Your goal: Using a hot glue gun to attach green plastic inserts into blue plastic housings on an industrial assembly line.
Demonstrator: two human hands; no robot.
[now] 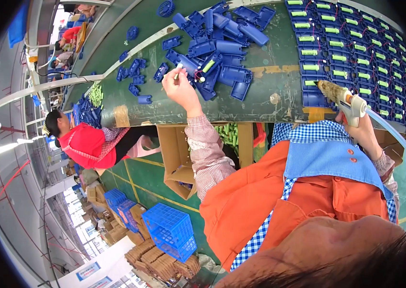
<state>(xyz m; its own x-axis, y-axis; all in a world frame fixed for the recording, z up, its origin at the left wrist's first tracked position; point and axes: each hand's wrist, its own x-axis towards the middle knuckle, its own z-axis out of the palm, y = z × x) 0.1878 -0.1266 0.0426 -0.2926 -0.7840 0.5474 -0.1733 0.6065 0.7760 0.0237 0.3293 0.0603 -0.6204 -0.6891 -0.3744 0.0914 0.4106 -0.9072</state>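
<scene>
My right hand is wrapped round the handle of a white glue gun with a crusted, yellow-brown nozzle. Its tip reaches a blue plastic shell with a light green battery cell in it, at the near left corner of the rows. Farther left, my left hand is raised with thumb and fingers pinched on a small white-tipped piece, too small to name. Just beyond it lies a heap of blue shells, among them one with a green cell and thin red wires.
Rows of shells with green cells cover the belt's right side. Smaller blue parts lie left of the heap. Below the belt edge stands a cardboard box near green cells. A co-worker in red sits left; blue crates stand behind.
</scene>
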